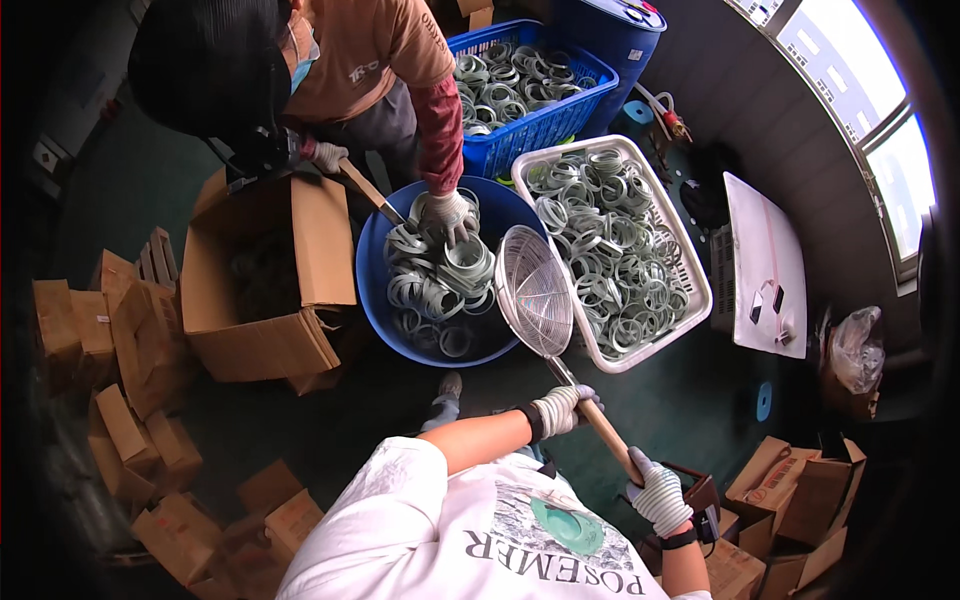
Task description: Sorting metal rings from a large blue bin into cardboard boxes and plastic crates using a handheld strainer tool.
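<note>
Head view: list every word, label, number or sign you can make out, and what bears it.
Wording isn't copied here, only placed.
White shirt: large dark capitals, clear.
Co-worker's brown shirt: pale chest lettering, dark sleeve lettering.
Blue drum: small pale label, too small to read.
Carton at lower right: reddish print, too small to read.

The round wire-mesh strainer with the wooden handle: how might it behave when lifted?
The round wire-mesh strainer is probably light for its size, being open mesh. Its straight wooden handle looks unlikely to bend. The wide bowl at one end may dip.
</note>
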`<state>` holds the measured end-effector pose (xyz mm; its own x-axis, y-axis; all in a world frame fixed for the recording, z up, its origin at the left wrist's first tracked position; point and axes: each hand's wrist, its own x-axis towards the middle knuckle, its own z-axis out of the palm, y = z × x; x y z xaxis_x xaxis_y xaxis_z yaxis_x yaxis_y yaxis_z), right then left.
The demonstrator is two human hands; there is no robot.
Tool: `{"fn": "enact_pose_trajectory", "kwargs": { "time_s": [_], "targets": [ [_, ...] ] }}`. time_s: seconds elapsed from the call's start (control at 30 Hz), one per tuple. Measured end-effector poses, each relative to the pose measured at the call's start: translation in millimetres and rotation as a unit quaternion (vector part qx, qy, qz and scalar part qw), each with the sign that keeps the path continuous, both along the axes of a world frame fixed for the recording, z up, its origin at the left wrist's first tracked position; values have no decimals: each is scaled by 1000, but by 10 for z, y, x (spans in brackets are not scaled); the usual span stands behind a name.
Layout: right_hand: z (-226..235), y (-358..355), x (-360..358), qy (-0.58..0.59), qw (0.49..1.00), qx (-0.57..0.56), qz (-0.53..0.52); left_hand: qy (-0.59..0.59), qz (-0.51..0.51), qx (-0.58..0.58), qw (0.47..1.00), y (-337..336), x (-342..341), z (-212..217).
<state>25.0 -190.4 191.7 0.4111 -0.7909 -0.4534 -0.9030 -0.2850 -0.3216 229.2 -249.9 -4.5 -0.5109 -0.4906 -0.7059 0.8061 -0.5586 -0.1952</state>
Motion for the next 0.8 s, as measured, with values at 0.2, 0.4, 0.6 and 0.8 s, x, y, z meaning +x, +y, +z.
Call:
{"fn": "enact_pose_trajectory", "kwargs": {
  "time_s": [0.2,0.4,0.6,0.8],
  "targets": [
    [785,-187,662,110,978,-147,96,176,7,80,981,5,277,247],
    [1448,-519,1310,138,935,-290,150,231,25,81,969,-31,444,538],
    [1657,-1147,2063,17,912,-335,234,294,71,17,953,-3,755,589],
    [1455,-1541,2648,-72,896,-335,284,339,145,10,929,-98,1201,571]
  ]
}}
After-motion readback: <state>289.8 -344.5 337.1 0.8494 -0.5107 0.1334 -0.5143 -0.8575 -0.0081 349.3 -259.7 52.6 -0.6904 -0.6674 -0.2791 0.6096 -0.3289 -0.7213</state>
